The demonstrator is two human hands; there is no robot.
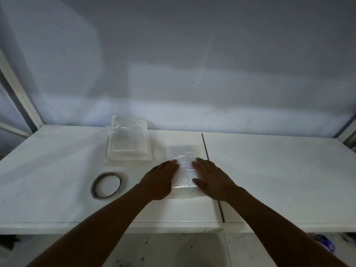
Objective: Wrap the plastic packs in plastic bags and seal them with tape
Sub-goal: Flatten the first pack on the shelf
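Observation:
A clear plastic pack in a plastic bag (184,166) lies flat on the white table (269,180) near the middle. My left hand (160,178) presses on its left edge with straight fingers. Flat on the pack's right side rests my right hand (210,178), thumb spread toward me. A stack of clear plastic packs and bags (128,140) sits behind and to the left. A roll of tape (106,185) lies flat on the table, left of my left hand.
A dark seam (212,176) runs front to back across the table just right of the pack. A white wall stands behind the table. A metal frame post (21,93) rises at the far left. The table's front edge is close to me.

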